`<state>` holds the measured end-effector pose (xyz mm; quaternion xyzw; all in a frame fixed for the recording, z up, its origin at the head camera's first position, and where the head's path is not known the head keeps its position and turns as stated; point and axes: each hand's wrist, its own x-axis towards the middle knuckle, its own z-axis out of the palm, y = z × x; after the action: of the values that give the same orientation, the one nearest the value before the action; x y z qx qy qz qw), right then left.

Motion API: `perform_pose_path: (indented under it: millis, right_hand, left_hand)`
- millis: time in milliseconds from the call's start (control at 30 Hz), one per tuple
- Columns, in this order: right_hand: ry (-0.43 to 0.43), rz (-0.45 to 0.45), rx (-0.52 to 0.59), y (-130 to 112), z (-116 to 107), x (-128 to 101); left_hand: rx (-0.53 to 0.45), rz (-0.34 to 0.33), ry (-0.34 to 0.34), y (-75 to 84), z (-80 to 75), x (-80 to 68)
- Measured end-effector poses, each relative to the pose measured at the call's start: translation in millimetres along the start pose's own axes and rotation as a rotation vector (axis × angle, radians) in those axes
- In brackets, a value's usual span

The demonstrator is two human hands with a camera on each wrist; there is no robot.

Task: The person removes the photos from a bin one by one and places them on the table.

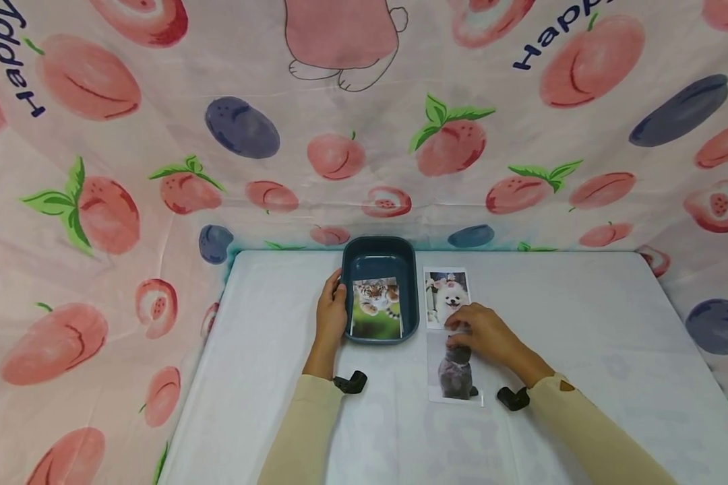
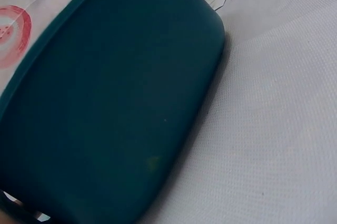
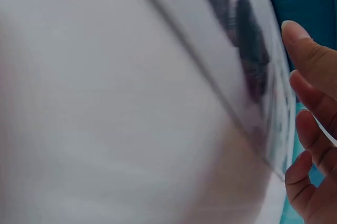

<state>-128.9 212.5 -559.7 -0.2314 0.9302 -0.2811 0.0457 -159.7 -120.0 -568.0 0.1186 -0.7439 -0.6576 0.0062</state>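
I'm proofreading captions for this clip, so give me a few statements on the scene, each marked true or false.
1. The tiger photo lies in the tray. True.
2. The left hand is at the tray's side. True.
3. The tray is bright red. False: it is dark teal.
4. The right hand is at the cat photo's top end. True.
5. The dog photo is inside the tray. False: it lies beside the tray, on the table.
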Motion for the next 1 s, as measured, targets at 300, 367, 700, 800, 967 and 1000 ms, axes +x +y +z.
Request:
perform_pose_path:
  millis: [300, 367, 700, 800, 967, 1000]
  right_hand:
    - [0.007, -0.014, 0.122, -22.4, -21.8, 33.2]
    - [0.002, -0.020, 0.136, -31.4, -29.0, 46.1]
    - [-0.168, -0.078, 0.155, -70.0, -53.2, 124.9]
    - [-0.243, -0.066, 0.184, -77.9, -52.9, 143.5]
    - [-0.316, -0.053, 0.188, -86.4, -45.8, 166.8]
    - [-0.324, -0.054, 0.182, -87.5, -43.6, 170.6]
  left_hand:
    - [-0.003, -0.002, 0.005, -0.5, 0.4, 0.5]
    - [0.000, -0.005, 0.004, -0.6, 0.5, 0.4]
    - [0.003, 0.011, 0.008, -0.3, -1.6, 0.1]
    - [0.000, 0.009, 0.008, -0.9, -1.6, -0.1]
    - [0.000, 0.006, -0.003, -1.0, -1.0, -0.4]
    - [0.002, 0.005, -0.004, -0.7, -0.9, -0.4]
